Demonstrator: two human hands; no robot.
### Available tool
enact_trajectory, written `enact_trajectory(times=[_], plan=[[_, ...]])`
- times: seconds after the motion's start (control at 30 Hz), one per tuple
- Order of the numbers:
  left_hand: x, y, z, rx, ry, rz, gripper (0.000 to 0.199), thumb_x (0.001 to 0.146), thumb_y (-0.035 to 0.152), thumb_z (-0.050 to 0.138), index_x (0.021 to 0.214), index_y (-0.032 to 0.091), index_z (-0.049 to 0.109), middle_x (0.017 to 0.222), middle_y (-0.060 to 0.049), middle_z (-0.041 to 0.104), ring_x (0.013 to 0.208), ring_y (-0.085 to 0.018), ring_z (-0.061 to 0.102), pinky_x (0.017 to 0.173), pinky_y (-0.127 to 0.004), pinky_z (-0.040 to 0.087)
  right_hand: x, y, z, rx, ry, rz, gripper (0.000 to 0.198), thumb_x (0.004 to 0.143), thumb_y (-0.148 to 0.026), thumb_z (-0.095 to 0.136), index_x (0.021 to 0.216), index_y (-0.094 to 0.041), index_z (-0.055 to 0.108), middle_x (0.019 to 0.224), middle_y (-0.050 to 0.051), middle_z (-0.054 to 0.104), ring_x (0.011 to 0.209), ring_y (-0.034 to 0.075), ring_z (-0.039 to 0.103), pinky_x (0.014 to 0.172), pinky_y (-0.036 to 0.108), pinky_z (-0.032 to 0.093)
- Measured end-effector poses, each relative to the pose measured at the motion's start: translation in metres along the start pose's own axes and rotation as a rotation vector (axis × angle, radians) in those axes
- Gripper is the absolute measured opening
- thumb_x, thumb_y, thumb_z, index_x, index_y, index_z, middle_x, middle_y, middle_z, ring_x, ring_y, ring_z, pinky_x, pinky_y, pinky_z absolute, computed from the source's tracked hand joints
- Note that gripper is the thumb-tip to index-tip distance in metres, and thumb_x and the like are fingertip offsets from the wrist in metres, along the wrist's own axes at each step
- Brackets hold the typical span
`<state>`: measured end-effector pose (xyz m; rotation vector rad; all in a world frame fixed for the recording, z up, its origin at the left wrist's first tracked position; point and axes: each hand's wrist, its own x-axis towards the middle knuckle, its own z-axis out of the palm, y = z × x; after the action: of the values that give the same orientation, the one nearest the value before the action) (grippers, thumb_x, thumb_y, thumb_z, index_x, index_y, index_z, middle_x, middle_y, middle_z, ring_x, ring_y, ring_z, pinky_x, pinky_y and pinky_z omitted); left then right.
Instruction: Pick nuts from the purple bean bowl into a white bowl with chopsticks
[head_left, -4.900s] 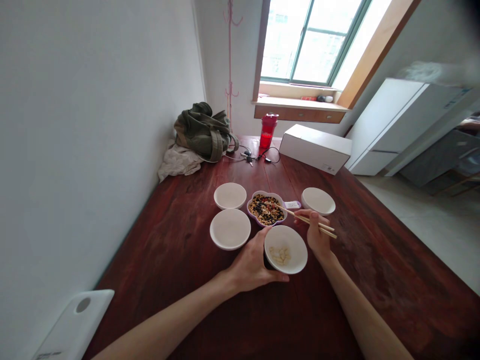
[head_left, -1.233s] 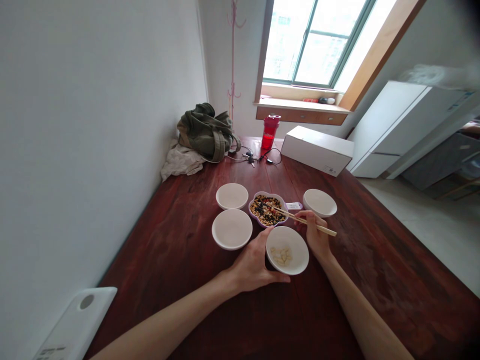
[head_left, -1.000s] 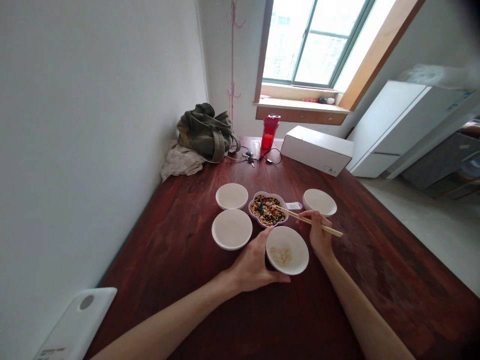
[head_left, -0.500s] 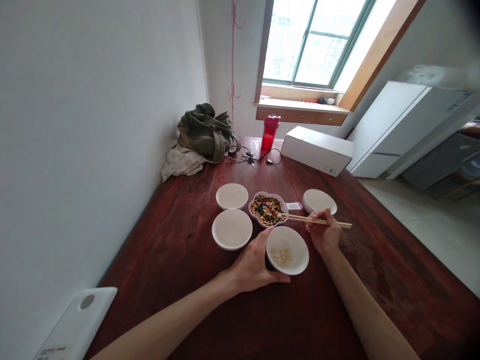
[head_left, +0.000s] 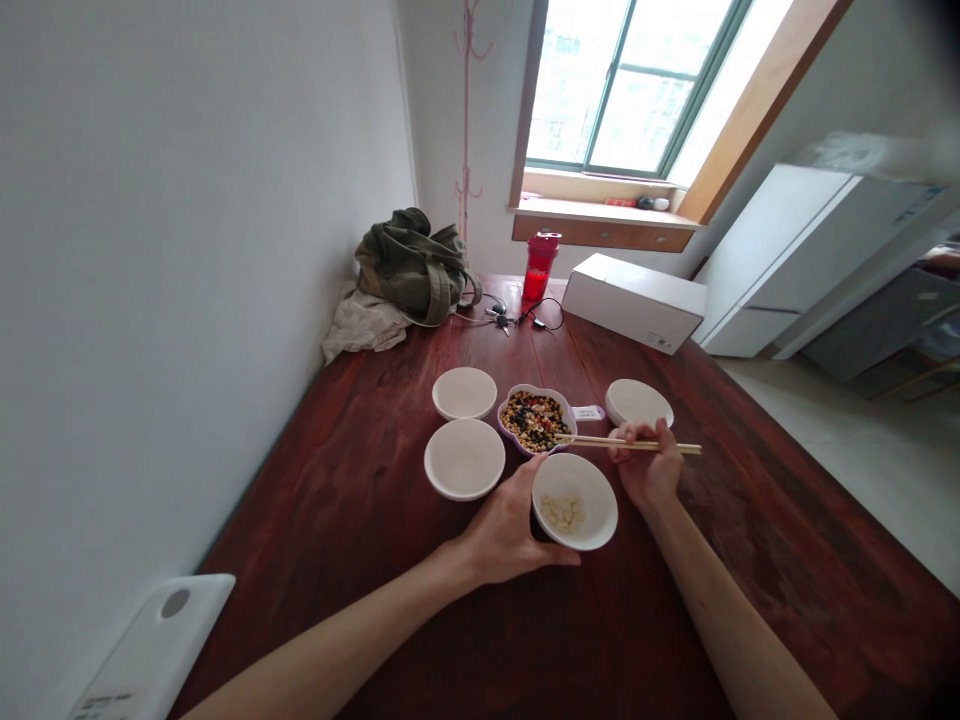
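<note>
My left hand (head_left: 506,530) grips the side of a white bowl (head_left: 596,490), in which several pale, seed-like pieces (head_left: 562,513) lie at the bottom. A pair of light wooden chopsticks (head_left: 622,442) is held in my right hand (head_left: 651,468). Their tips reach the near right side of a purple scalloped dish (head_left: 502,436) full of mixed beans and grains (head_left: 534,418). Whether the tips pinch anything is too small to tell. Two white bowls, a nearer one (head_left: 464,460) and a farther one (head_left: 464,393), stand left of the dish. Another white bowl (head_left: 637,402) is just beyond my right hand.
At the back of the dark red table (head_left: 360,480) are a green bag (head_left: 409,265), a pale cloth (head_left: 364,322), keys (head_left: 500,318) with a cable, a red bottle (head_left: 538,268) and a white box (head_left: 634,300). A white panel-like object (head_left: 154,650) stands at the lower left by the wall.
The chopstick tips have shifted slightly down and left at the dish's near edge, and the right hand has tilted a little. The left hand and its bowl stay in place.
</note>
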<state>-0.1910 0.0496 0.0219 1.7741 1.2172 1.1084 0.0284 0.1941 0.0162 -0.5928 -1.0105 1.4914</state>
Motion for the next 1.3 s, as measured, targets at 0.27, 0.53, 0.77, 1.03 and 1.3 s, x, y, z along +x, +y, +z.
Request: enact_trajectory(times=[0.27,0.53,0.77,1.03,1.3], plan=[[0.0,-0.002,0.001,0.003,0.002,0.009,0.129,0.058,0.054,0.096,0.16,0.023,0.024,0.156,-0.016,0.045,0.145,-0.037,0.044,0.125,-0.052,0.033,-0.006,0.01,0.007,-0.135,0.054,0.009,0.054,0.092,-0.069,0.055,0.072,-0.021,0.071,0.068,0.001,0.061,0.056,0.015,0.06,0.047,0.026,0.046],[0.0,-0.002,0.001,0.0,0.0,0.013,0.128,0.057,0.053,0.097,0.159,0.022,0.025,0.156,-0.016,0.045,0.145,-0.036,0.044,0.125,-0.052,0.033,-0.01,0.012,0.007,-0.273,-0.041,0.062,0.06,0.097,-0.07,0.041,0.076,-0.022,0.069,0.063,0.002,0.062,0.053,0.014,0.057,0.051,0.025,0.045],[0.0,-0.001,0.0,-0.005,0.001,0.0,0.13,0.057,0.053,0.097,0.16,0.023,0.024,0.156,-0.017,0.045,0.145,-0.037,0.044,0.124,-0.053,0.034,-0.013,0.012,0.01,-0.395,-0.073,0.018,0.059,0.099,-0.069,0.037,0.079,-0.022,0.067,0.065,0.003,0.063,0.056,0.015,0.057,0.055,0.027,0.045],[0.001,-0.001,0.0,-0.008,0.0,0.0,0.13,0.057,0.052,0.097,0.16,0.023,0.024,0.156,-0.017,0.044,0.144,-0.037,0.045,0.124,-0.054,0.034,-0.013,0.012,0.009,-0.486,-0.092,-0.018,0.057,0.101,-0.066,0.037,0.081,-0.022,0.068,0.064,0.002,0.062,0.057,0.017,0.057,0.055,0.028,0.044],[0.001,0.0,0.0,0.003,0.002,-0.001,0.131,0.055,0.049,0.098,0.16,0.023,0.024,0.156,-0.018,0.044,0.144,-0.039,0.043,0.123,-0.056,0.034,-0.011,0.01,0.013,-0.546,-0.059,-0.091,0.056,0.102,-0.062,0.04,0.08,-0.021,0.073,0.066,0.004,0.067,0.057,0.018,0.063,0.054,0.03,0.046]])
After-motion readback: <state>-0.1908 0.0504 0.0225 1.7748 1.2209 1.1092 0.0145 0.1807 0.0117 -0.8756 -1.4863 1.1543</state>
